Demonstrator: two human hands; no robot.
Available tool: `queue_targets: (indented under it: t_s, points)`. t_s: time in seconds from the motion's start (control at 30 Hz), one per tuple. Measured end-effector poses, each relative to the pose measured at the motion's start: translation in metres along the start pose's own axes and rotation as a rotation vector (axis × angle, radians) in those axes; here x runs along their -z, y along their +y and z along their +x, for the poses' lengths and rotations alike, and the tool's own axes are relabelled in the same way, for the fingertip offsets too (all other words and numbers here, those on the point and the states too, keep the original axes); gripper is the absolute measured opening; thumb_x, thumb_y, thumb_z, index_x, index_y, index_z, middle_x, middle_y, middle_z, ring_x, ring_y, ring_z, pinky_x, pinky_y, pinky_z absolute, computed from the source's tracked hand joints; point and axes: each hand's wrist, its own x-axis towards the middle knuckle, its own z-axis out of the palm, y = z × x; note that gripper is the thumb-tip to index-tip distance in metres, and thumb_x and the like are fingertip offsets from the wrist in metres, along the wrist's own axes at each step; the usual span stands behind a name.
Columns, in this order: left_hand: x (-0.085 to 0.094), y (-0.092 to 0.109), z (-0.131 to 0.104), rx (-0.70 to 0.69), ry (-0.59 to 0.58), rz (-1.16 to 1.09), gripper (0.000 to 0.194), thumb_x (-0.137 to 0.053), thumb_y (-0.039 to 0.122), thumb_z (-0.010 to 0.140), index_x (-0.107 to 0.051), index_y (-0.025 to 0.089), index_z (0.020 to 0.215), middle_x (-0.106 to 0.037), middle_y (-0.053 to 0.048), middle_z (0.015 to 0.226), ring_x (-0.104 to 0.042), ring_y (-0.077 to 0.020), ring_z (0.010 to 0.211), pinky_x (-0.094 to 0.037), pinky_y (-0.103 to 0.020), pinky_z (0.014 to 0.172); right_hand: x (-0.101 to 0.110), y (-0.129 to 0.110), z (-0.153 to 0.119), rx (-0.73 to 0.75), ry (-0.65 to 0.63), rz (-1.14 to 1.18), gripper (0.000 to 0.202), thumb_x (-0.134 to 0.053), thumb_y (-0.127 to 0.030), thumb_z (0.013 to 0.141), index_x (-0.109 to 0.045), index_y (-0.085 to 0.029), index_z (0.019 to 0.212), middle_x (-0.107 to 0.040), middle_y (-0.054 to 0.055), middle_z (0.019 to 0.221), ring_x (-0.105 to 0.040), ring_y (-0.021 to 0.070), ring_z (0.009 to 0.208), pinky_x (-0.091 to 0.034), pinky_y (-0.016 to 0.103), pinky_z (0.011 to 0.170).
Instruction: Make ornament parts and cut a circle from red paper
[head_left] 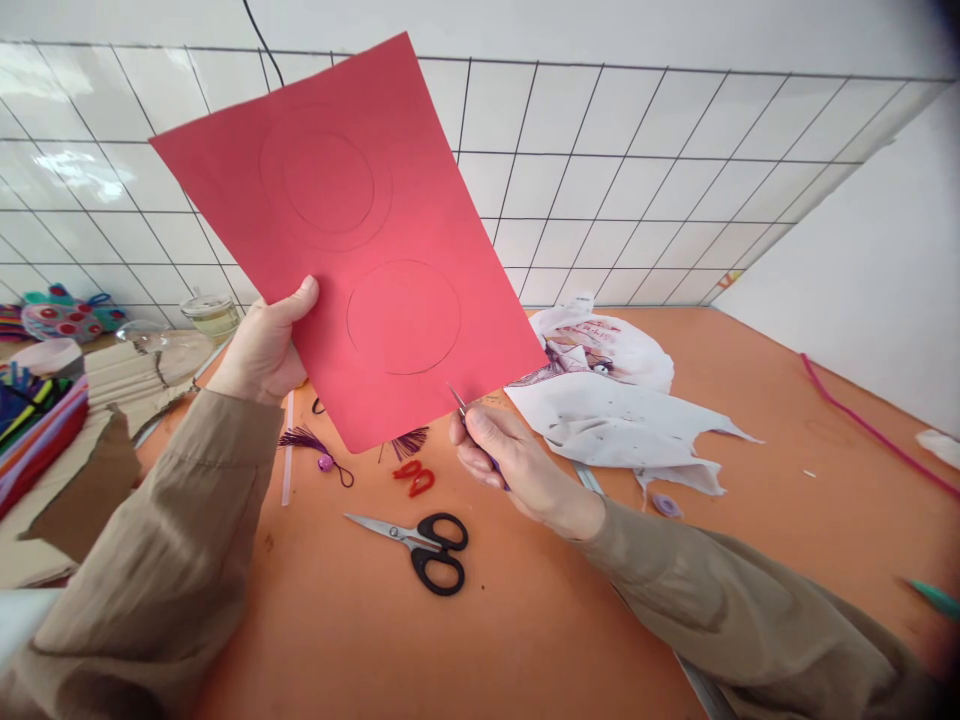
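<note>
My left hand (266, 345) grips the left edge of a sheet of red paper (420, 220), thumb on the front, and holds it up tilted. Thin pencil-like circles are drawn on the sheet: overlapping ones in the upper part and a single one lower down. In my right hand (510, 460) is a slim pointed tool (459, 402) with a metal tip and a dark purplish end; its exact kind is unclear. The tip lies at the sheet's lower edge. Below, black-handled scissors (427, 545) rest on the orange table (360, 640), near some red looped pieces (414, 478).
A crumpled white plastic bag (622, 400) lies behind my right hand. At left are cardboard (90, 480), coloured strips (45, 440) and a glass jar (210, 315). A purple tassel with a bead (325, 463) lies under the sheet. A pink cord (870, 425) runs along the right.
</note>
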Motion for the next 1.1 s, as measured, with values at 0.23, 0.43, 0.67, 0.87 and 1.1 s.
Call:
queue_targets:
  t_s: [0.23, 0.43, 0.67, 0.87, 1.1]
  points:
    - [-0.0021, 0.0013, -0.0010, 0.018, 0.006, -0.030, 0.022, -0.059, 0.009, 0.090, -0.071, 0.017, 0.106, -0.076, -0.003, 0.114, -0.063, -0.0195, 0.120, -0.037, -0.038, 0.117, 0.0007, 0.0012, 0.0019, 0.011, -0.016, 0.028, 0.046, -0.047, -0.061, 0.093, -0.049, -0.018, 0.077, -0.032, -0.009, 0.054, -0.026, 0.0054, 0.045, -0.018, 0.023, 0.044]
    - [-0.0016, 0.0022, -0.0004, 0.009, 0.026, -0.043, 0.021, -0.060, 0.009, 0.088, -0.070, 0.017, 0.104, -0.076, -0.004, 0.113, -0.059, -0.0193, 0.126, -0.038, -0.037, 0.117, 0.0011, 0.0039, 0.0006, -0.029, -0.021, 0.094, 0.046, -0.049, -0.062, 0.091, -0.050, -0.018, 0.078, -0.032, -0.009, 0.055, -0.026, 0.0054, 0.046, -0.018, 0.022, 0.044]
    - [-0.0041, 0.0032, -0.0011, -0.001, 0.033, -0.017, 0.021, -0.059, 0.009, 0.090, -0.071, 0.016, 0.105, -0.071, -0.004, 0.125, -0.053, -0.0231, 0.133, -0.035, -0.041, 0.119, 0.0015, 0.0039, 0.0007, -0.030, 0.000, 0.075, 0.049, -0.047, -0.065, 0.090, -0.052, -0.017, 0.079, -0.033, -0.008, 0.055, -0.025, 0.0061, 0.047, -0.018, 0.022, 0.044]
    - [-0.0034, 0.0025, -0.0011, -0.009, 0.012, -0.014, 0.022, -0.058, 0.009, 0.090, -0.071, 0.016, 0.107, -0.072, -0.005, 0.124, -0.044, -0.0233, 0.140, -0.032, -0.041, 0.120, 0.0020, 0.0034, 0.0013, -0.014, -0.008, 0.007, 0.049, -0.044, -0.066, 0.091, -0.050, -0.019, 0.078, -0.031, -0.008, 0.055, -0.025, 0.0071, 0.048, -0.017, 0.023, 0.044]
    - [-0.0061, 0.0039, -0.0030, -0.003, 0.036, 0.008, 0.023, -0.058, 0.010, 0.091, -0.071, 0.016, 0.109, -0.068, -0.005, 0.130, -0.045, -0.0240, 0.139, -0.032, -0.043, 0.120, 0.0017, 0.0012, 0.0011, -0.012, -0.017, -0.049, 0.049, -0.043, -0.066, 0.091, -0.048, -0.020, 0.077, -0.030, -0.008, 0.056, -0.024, 0.0078, 0.049, -0.017, 0.024, 0.045]
